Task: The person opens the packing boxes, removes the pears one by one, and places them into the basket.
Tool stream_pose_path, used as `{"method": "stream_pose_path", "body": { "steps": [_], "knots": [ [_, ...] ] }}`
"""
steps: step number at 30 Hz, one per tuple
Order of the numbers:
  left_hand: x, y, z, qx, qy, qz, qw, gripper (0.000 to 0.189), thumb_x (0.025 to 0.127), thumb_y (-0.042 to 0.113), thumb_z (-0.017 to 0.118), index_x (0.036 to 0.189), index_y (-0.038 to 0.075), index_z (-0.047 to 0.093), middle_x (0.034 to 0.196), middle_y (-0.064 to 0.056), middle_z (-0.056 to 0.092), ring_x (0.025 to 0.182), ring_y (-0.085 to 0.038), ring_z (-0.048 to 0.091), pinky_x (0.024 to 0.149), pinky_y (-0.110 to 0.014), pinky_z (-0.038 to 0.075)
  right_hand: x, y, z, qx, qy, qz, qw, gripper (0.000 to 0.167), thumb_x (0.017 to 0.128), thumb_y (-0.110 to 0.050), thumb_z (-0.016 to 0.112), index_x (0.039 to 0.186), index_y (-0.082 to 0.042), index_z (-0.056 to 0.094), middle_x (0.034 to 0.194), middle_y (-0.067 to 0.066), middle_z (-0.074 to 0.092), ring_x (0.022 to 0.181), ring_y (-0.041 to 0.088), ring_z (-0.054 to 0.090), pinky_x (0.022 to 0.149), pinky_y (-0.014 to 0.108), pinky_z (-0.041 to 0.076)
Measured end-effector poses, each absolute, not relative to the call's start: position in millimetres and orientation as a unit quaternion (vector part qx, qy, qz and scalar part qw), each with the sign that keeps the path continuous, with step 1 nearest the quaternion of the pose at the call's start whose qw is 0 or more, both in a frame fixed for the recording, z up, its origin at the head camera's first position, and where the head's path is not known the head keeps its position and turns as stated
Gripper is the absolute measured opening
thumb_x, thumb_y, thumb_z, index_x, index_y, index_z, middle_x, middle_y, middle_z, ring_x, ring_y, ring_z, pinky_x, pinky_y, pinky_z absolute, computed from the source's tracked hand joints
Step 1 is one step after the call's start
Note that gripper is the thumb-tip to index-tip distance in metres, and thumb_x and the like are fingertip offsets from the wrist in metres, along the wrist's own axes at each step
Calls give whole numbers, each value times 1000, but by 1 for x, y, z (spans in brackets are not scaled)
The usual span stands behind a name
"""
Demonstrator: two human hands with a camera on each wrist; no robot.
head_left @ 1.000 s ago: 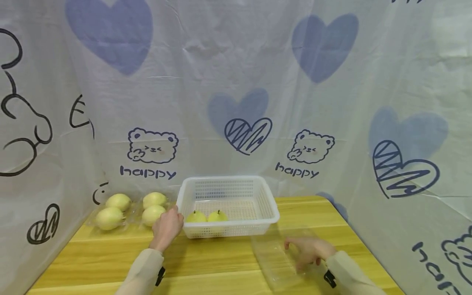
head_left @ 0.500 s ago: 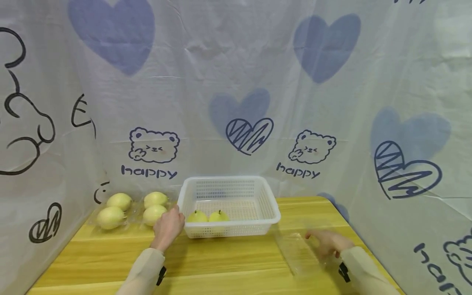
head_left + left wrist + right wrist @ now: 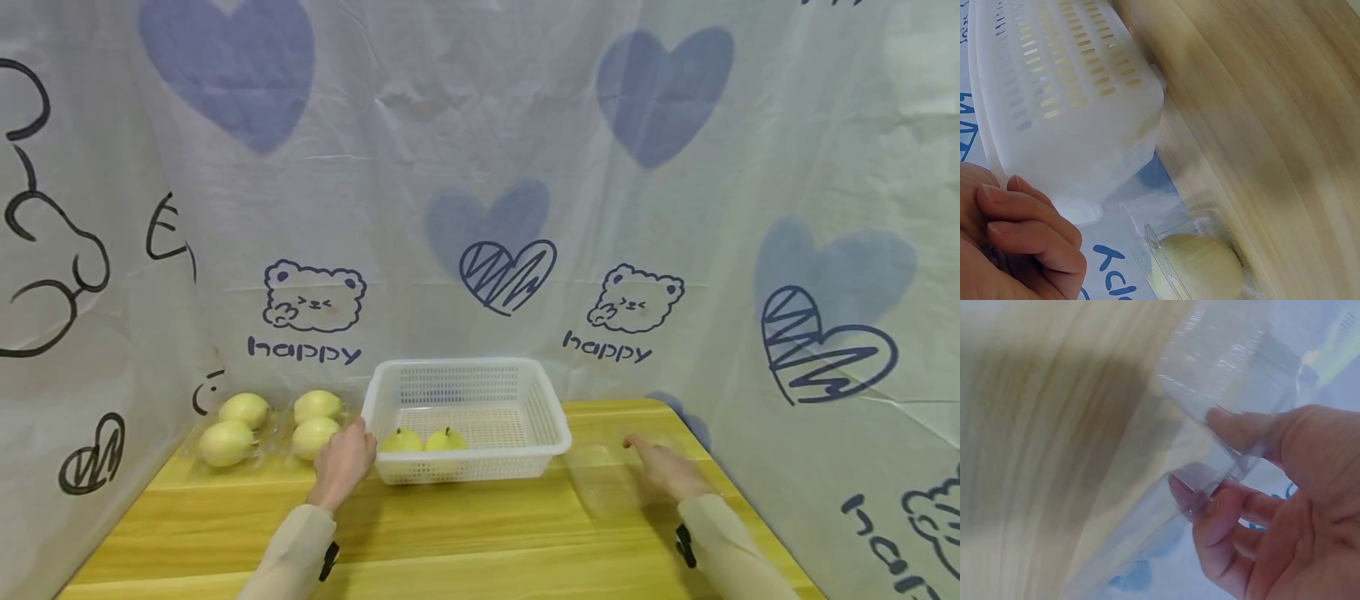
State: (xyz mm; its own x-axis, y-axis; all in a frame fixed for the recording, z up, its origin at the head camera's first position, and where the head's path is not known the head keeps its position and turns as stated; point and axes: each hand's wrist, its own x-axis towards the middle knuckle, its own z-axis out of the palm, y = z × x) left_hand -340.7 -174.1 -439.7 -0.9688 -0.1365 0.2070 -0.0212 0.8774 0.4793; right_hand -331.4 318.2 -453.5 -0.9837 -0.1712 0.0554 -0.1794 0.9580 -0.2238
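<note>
My left hand (image 3: 345,462) holds the left rim of a white perforated plastic basket (image 3: 480,468). In the left wrist view, its fingers (image 3: 1038,228) curl at the basket's edge. Two yellow pears (image 3: 446,439) sit inside the basket, near its front left. To the basket's right, my right hand (image 3: 666,469) pinches a clear plastic clamshell box (image 3: 600,482) over the table. The right wrist view has the thumb (image 3: 1229,425) and curled fingers on either side of the clear plastic wall, and no fruit shows in the box.
Left of the basket stand two clear packs of pale yellow pears (image 3: 227,442), close by my left hand. The wooden table (image 3: 420,542) ends at a patterned cloth backdrop (image 3: 480,125) behind and on both sides.
My right hand has carried the clear clamshell box to the right, then farther back beside the basket. The left hand and the basket stay in place.
</note>
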Motion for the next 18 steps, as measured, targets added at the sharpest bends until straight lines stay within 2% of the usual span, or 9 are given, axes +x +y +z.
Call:
{"method": "stream_pose_path", "body": {
  "steps": [5,9,14,16,18],
  "knots": [
    [-340,-174,-441,40,-961,-244,123,27,96,16,47,114,-1,58,86,-21,64,62,-29,57,45,-37,40,-343,314,-461,67,-991,113,39,48,94,0,53,140,-7,45,117,29,64,102,44,63,81,59,52],
    [-340,-174,-441,34,-960,-248,124,28,97,16,46,116,-2,57,85,-20,64,59,-28,56,44,-36,39,-353,313,-462,44,-989,135,45,51,91,4,51,141,-5,44,120,31,61,105,47,61,81,61,51],
    [-340,-175,-443,31,-959,-255,121,28,97,16,43,114,-2,56,81,-19,63,57,-27,54,43,-36,39,-368,314,-464,7,-984,166,56,54,88,5,49,141,-2,45,114,29,63,86,36,63,66,47,51],
    [-340,-175,-443,32,-959,-253,121,26,97,16,44,113,-1,56,81,-18,63,58,-27,55,43,-37,39,-374,314,-465,-12,-982,175,62,52,87,3,49,139,0,47,114,29,63,83,33,62,62,44,50],
    [-340,-175,-443,30,-960,-252,121,26,97,16,44,113,-1,56,82,-19,63,59,-28,55,44,-37,39,-378,313,-465,-28,-980,185,67,50,87,3,49,137,3,50,117,29,63,86,36,63,64,46,51]
  ]
}}
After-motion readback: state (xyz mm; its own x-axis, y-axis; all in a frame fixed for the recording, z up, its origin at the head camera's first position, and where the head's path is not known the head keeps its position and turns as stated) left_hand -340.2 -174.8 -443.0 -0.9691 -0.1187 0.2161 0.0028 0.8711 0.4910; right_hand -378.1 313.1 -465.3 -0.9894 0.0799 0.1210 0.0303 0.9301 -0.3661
